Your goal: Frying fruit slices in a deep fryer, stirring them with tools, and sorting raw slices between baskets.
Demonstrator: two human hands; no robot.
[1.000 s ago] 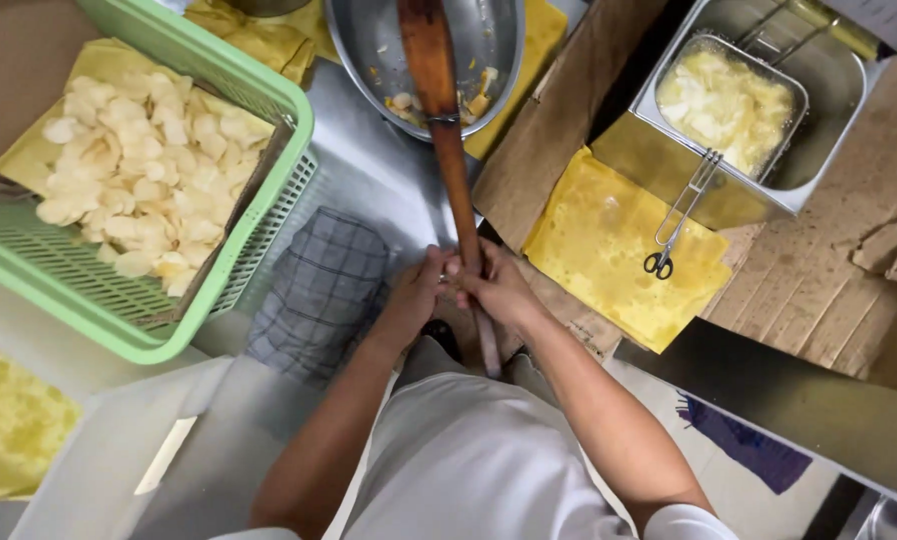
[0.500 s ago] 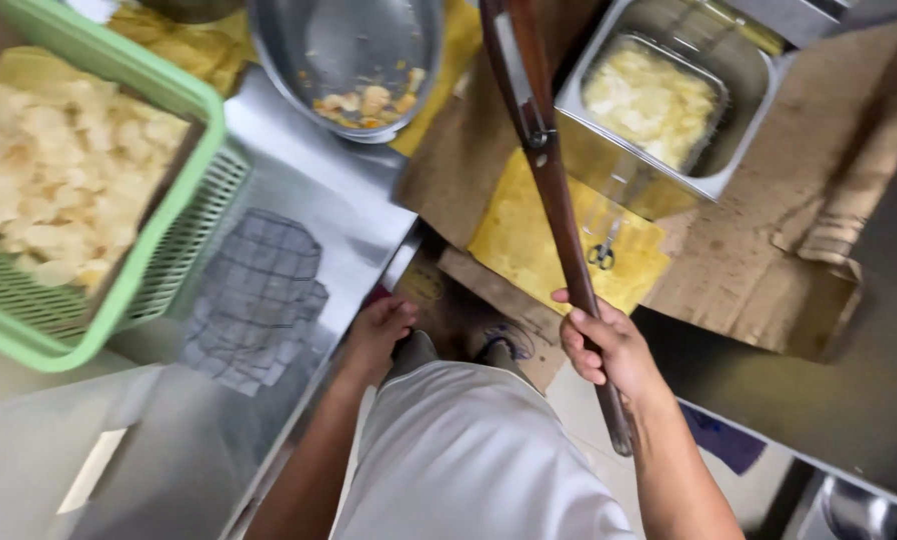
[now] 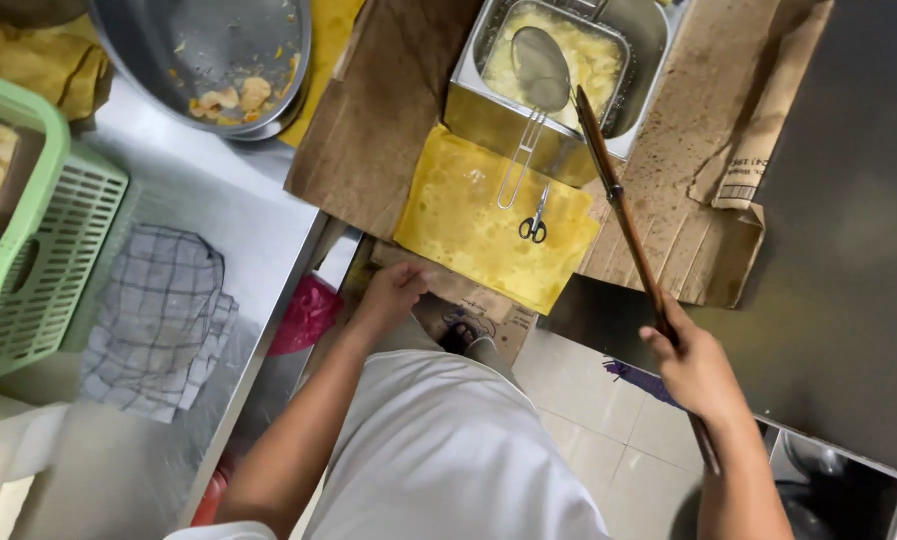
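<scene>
Right hand (image 3: 697, 372) clenched around long wooden paddle (image 3: 619, 205) whose blade angles into fryer basket (image 3: 559, 75), left hand (image 3: 394, 292) resting loosely, fingers curled, on cardboard edge (image 3: 469, 295) below oily yellow paper (image 3: 489, 220), small scissors (image 3: 535, 226) nearby

Steel counter (image 3: 239, 215) (checked cloth (image 3: 159, 315), metal bowl (image 3: 209, 60), green basket (image 3: 29, 250))

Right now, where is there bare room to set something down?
Bare steel counter lies between the metal bowl, green basket and checked cloth. The dark surface right of the cardboard is open. Around the fryer it is crowded.
</scene>
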